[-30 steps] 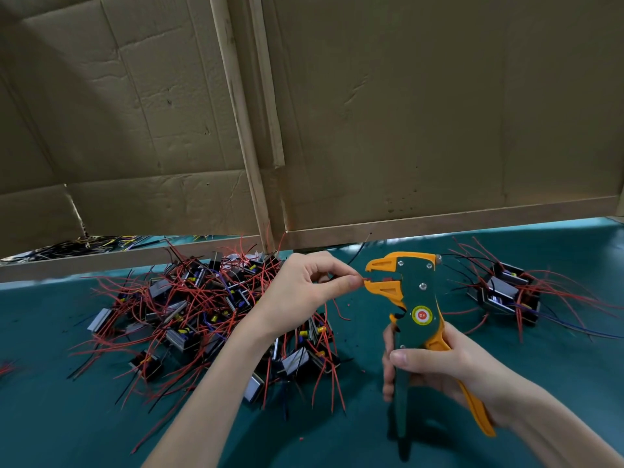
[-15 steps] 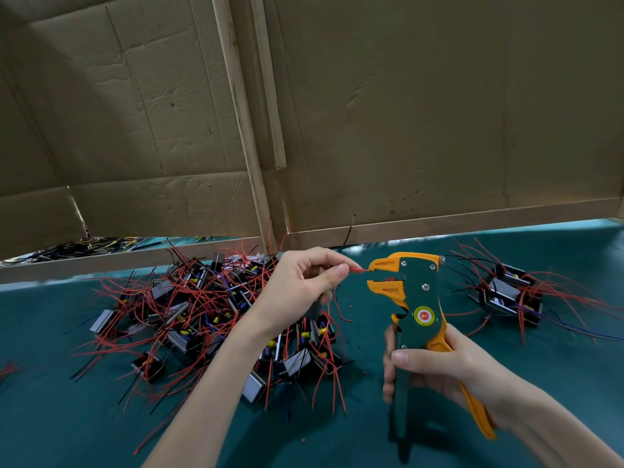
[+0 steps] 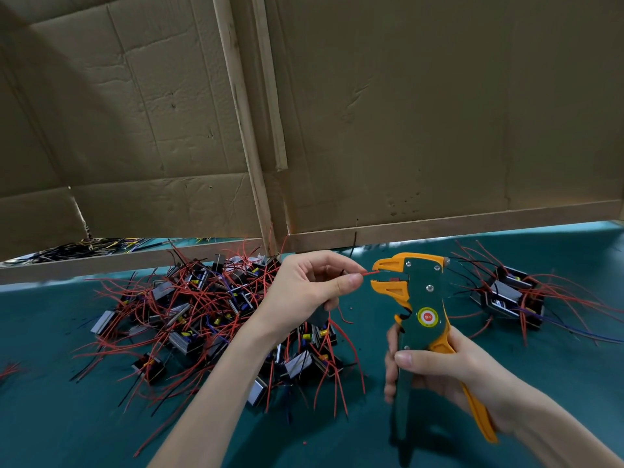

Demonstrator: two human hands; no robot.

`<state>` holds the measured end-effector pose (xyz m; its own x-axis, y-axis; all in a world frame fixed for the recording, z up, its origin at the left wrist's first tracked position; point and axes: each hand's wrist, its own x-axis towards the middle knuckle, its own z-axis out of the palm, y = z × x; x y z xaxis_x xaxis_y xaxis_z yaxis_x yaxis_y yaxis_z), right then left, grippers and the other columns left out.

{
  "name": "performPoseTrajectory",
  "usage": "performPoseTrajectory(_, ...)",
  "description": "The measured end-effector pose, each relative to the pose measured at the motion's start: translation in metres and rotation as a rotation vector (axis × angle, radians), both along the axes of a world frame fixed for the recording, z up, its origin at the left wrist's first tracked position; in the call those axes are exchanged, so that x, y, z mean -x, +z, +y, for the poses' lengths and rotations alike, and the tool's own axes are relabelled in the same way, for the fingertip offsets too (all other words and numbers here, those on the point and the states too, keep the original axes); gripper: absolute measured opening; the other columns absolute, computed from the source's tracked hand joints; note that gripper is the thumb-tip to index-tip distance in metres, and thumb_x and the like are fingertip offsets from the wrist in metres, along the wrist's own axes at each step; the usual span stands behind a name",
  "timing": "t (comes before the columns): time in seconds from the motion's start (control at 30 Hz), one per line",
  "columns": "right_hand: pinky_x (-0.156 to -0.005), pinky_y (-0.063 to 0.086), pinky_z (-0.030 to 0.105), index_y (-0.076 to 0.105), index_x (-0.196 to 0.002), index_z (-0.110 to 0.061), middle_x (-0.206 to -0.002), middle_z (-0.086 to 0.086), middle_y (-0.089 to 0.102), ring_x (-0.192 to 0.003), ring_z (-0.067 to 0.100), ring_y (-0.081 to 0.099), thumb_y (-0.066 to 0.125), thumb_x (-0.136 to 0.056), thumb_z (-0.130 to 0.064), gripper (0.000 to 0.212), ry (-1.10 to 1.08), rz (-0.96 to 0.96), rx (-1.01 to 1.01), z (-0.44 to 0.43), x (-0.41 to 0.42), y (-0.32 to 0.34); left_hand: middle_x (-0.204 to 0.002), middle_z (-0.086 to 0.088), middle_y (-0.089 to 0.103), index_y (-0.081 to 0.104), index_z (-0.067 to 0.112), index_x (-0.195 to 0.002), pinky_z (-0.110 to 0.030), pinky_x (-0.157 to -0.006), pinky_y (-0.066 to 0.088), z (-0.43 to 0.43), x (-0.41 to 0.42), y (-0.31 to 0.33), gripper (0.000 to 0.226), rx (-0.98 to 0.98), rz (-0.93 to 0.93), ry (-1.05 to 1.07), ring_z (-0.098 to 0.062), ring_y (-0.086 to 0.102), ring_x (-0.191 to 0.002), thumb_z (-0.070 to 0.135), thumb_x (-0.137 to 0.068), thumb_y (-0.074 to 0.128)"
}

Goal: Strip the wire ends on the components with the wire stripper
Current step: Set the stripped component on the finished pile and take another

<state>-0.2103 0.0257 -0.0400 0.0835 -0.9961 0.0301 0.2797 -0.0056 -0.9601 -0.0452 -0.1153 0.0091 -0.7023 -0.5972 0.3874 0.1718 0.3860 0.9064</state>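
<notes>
Head view, thin red wire (image 3: pixel 370 273), plastic stripper (image 3: pixel 422 297)

Soft overhead light casts a dark shadow on the mat (image 3: pixel 337 434) below the right hand (image 3: pixel 449 376), wide-angle distortion bows the cardboard (image 3: pixel 439 113) beyond the left hand (image 3: pixel 304 292), and focus is sharp.

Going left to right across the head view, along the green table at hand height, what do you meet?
Large pile of components → left hand → red wire pinched in its fingers → wire stripper → small pile of components.
</notes>
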Motion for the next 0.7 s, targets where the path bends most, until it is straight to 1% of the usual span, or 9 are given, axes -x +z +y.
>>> performPoseTrajectory(0.1, -0.071, 0.055, 0.045, 0.067, -0.088, -0.005, -0.079, 0.026, 0.062, -0.074, 0.04, 0.063, 0.082, -0.069, -0.015, 0.026, -0.005, -0.008, 0.004, -0.0002, -0.0013, 0.001, -0.062, 0.002, 0.06, 0.071, 0.016, -0.075, -0.018, -0.047, 0.041, 0.0011, 0.0015, -0.0004, 0.004, 0.007, -0.005, 0.011, -0.01, 0.046, -0.045, 0.018, -0.073, 0.073)
performPoseTrajectory(0.17, -0.071, 0.055, 0.045, 0.068, -0.087, -0.005, -0.079, 0.026, 0.062, -0.074, 0.04, 0.063, 0.082, -0.068, -0.016, 0.026, -0.009, -0.003, 0.006, 0.0, -0.0015, 0.001, -0.063, 0.001, 0.06, 0.07, 0.015, -0.076, -0.019, -0.048, 0.041, 0.0018, 0.0016, 0.0, 0.004, 0.017, -0.026, 0.009, -0.011, 0.046, -0.045, 0.018, -0.074, 0.073)
performPoseTrajectory(0.23, -0.071, 0.055, 0.045, 0.068, -0.087, -0.005, -0.079, 0.026, 0.062, -0.075, 0.04, 0.063, 0.084, -0.067, -0.017, 0.028, -0.009, 0.002, 0.008, 0.0004, -0.0012, 0.0004, -0.063, 0.0, 0.059, 0.071, 0.014, -0.077, -0.019, -0.048, 0.041, 0.0016, 0.0014, 0.0005, 0.002, 0.022, -0.051, 0.006, -0.011, 0.047, -0.045, 0.014, -0.078, 0.072)
performPoseTrajectory(0.33, -0.071, 0.055, 0.045, 0.069, -0.088, -0.006, -0.08, 0.026, 0.062, -0.075, 0.041, 0.064, 0.086, -0.066, -0.02, 0.031, -0.003, 0.01, 0.011, 0.0004, -0.0005, 0.0, -0.062, -0.001, 0.058, 0.071, 0.018, -0.075, -0.018, -0.048, 0.041, 0.001, 0.0011, 0.0011, 0.013, 0.031, -0.079, 0.024, -0.01, 0.047, -0.046, 0.007, -0.082, 0.071)
performPoseTrajectory(0.47, -0.071, 0.056, 0.043, 0.07, -0.087, -0.008, -0.08, 0.025, 0.063, -0.075, 0.04, 0.064, 0.09, -0.063, -0.024, 0.035, 0.004, 0.023, 0.009, 0.0003, -0.0007, -0.0002, -0.059, 0.004, 0.059, 0.072, 0.025, -0.071, -0.017, -0.048, 0.041, 0.0014, 0.0012, 0.0026, 0.02, 0.05, -0.115, 0.035, -0.009, 0.048, -0.044, 0.008, -0.083, 0.072)
performPoseTrajectory(0.53, -0.071, 0.056, 0.042, 0.07, -0.087, -0.008, -0.08, 0.025, 0.064, -0.075, 0.04, 0.065, 0.09, -0.063, -0.024, 0.035, 0.002, 0.031, -0.001, 0.0005, -0.0014, -0.0003, -0.06, 0.002, 0.059, 0.072, 0.025, -0.07, -0.017, -0.048, 0.041, 0.0014, 0.0009, 0.0032, 0.022, 0.053, -0.132, 0.039, -0.009, 0.048, -0.044, 0.008, -0.083, 0.072)
performPoseTrajectory(0.63, -0.069, 0.056, 0.044, 0.069, -0.085, -0.007, -0.078, 0.026, 0.062, -0.073, 0.04, 0.064, 0.085, -0.066, -0.016, 0.026, -0.018, 0.035, -0.019, 0.0006, -0.0036, 0.001, -0.064, -0.006, 0.059, 0.072, 0.021, -0.072, -0.018, -0.048, 0.042, 0.0008, -0.0008, 0.0046, 0.018, 0.049, -0.148, 0.035, -0.01, 0.048, -0.045, 0.007, -0.083, 0.071)
performPoseTrajectory(0.7, -0.064, 0.055, 0.044, 0.068, -0.08, -0.005, -0.072, 0.025, 0.06, -0.066, 0.038, 0.061, 0.082, -0.067, -0.011, 0.02, -0.053, 0.041, -0.038, 0.0006, -0.0061, 0.0003, -0.065, -0.008, 0.059, 0.071, 0.018, -0.074, -0.018, -0.049, 0.042, 0.0008, -0.0012, 0.0053, 0.015, 0.049, -0.161, 0.032, -0.011, 0.049, -0.046, 0.006, -0.084, 0.07)
